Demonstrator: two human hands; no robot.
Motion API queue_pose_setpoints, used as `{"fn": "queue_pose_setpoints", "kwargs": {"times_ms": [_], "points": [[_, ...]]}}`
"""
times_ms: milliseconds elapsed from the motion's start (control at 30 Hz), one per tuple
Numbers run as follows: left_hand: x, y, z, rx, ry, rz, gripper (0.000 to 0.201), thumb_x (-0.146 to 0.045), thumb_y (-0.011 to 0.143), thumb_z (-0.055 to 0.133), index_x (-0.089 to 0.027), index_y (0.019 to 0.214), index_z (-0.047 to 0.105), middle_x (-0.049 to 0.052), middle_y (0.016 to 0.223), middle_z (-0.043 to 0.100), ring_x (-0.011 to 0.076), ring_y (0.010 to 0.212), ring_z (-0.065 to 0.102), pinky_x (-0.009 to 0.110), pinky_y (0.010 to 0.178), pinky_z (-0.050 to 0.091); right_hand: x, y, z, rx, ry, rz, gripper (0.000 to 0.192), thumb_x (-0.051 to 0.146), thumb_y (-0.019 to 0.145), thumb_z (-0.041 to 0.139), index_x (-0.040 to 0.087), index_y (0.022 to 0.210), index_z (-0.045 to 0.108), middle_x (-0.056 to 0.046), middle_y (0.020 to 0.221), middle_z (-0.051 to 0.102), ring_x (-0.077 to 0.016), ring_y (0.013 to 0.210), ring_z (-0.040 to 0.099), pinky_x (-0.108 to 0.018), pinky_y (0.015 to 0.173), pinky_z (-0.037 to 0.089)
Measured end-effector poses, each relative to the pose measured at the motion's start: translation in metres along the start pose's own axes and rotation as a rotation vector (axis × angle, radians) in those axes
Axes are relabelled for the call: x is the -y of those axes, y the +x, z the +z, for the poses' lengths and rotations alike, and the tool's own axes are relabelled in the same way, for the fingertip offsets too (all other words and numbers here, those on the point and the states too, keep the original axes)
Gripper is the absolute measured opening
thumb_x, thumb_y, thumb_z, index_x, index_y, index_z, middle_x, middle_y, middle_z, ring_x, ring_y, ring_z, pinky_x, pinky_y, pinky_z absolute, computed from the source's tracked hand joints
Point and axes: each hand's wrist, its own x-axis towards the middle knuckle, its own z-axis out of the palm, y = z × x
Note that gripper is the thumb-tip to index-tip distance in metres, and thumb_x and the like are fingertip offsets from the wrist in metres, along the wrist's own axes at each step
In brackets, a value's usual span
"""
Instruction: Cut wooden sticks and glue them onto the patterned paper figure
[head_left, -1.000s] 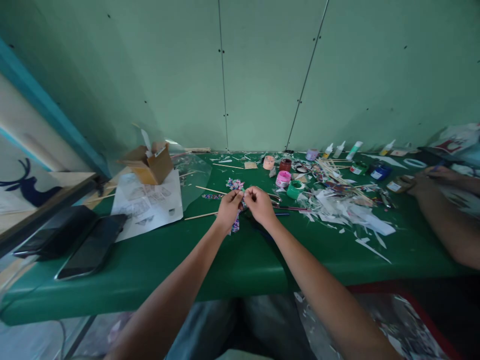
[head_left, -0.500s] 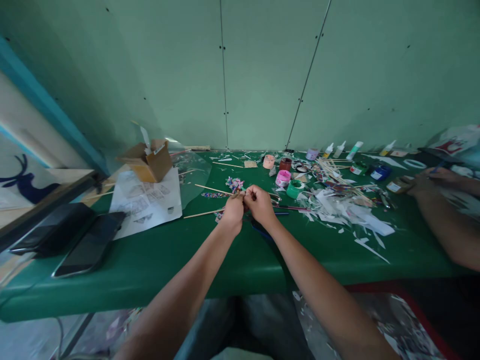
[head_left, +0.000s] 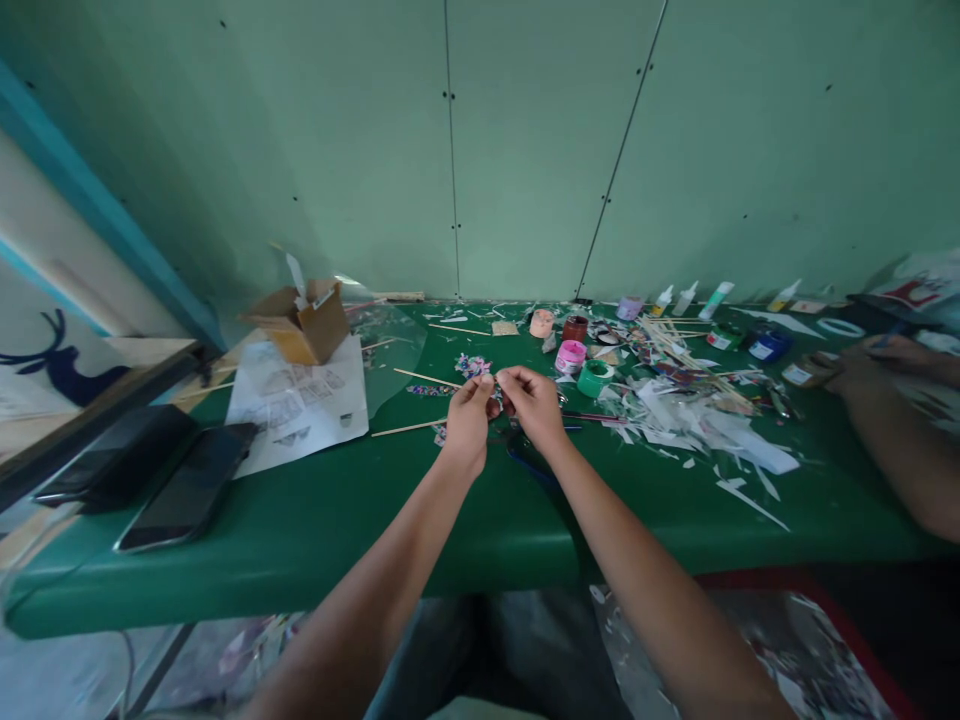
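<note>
My left hand (head_left: 471, 418) and my right hand (head_left: 534, 405) meet over the green table (head_left: 360, 535), thumbs and fingertips pinched close together. Whatever lies between the fingertips is too small and too covered to name. Just beyond them is a cluster of pink and purple bits (head_left: 471, 366). A speckled, leaf-shaped strip (head_left: 430, 390) lies left of my left hand, near thin wooden sticks (head_left: 409, 429). Partly behind my right wrist sits a dark blue-handled tool (head_left: 525, 455).
Open pink paint (head_left: 571, 356) and green paint (head_left: 595, 377) jars stand right of my hands, beside heaped white paper scraps (head_left: 697, 425). Glue bottles (head_left: 684, 299) line the back. Leftward are a cardboard box (head_left: 307, 325), a printed sheet (head_left: 300, 400) and a phone (head_left: 187, 490). Another person's hand (head_left: 862, 365) works at right.
My hands have drawn slightly apart and turned, with the fingertips now pointing up more. The whole view has shifted a little.
</note>
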Motion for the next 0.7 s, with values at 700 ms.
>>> {"fn": "queue_pose_setpoints", "kwargs": {"times_ms": [700], "points": [[0.001,0.005,-0.017,-0.011,0.681,0.353,0.026,-0.042,0.078,0.061,-0.016,0.081,0.064,-0.002,0.063,0.055,0.0094,0.053,0.040,0.022,0.052,0.028,-0.005,0.004,-0.004,-0.021,-0.183,-0.014,0.028,0.044,0.082,0.052,0.021,0.066,0.055,0.002,0.050,0.047,-0.0136,0.052,0.045,-0.024,0.050,0.033]]}}
